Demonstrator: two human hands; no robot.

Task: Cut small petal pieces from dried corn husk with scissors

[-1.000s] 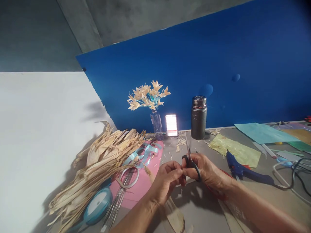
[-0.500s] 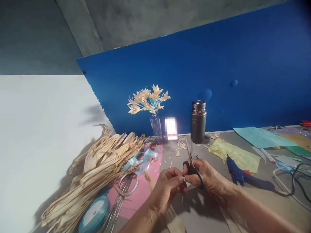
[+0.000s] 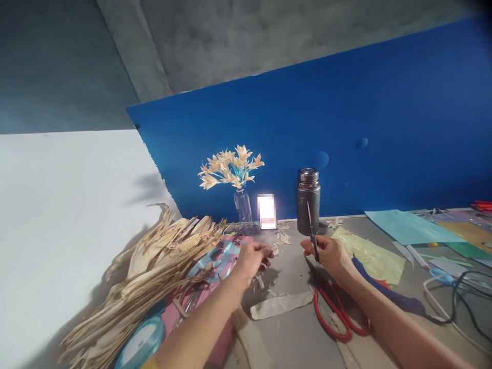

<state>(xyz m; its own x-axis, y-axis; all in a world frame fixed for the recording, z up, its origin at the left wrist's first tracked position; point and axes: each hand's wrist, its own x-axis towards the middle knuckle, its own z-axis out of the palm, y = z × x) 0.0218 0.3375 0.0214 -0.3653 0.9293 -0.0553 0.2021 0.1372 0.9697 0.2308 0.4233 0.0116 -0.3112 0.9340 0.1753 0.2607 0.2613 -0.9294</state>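
Observation:
My right hand [image 3: 330,254] is closed round the black handles of small scissors [image 3: 312,233], whose blades point up toward the dark flask [image 3: 308,200]. My left hand [image 3: 251,258] reaches out over the table near the light blue ribbon [image 3: 221,254] and small husk scraps [image 3: 283,237]; its fingers are curled and pinch a small pale husk piece. A strip of dried husk [image 3: 280,304] lies flat on the table below both hands. Red-handled scissors [image 3: 338,312] lie under my right forearm.
A heap of dried corn husks [image 3: 154,271] fills the left side, with a blue ribbon spool [image 3: 140,343] and pink paper [image 3: 215,328]. A bottle of husk flowers [image 3: 232,177] stands by the blue board. A blue glue gun [image 3: 392,294], cables [image 3: 457,287] and coloured paper sheets [image 3: 411,225] lie right.
My hands have separated: the left moved left and forward toward the ribbon, the right lifted the small scissors upright. The husk strip now lies on the table, and the camera tilted down a little.

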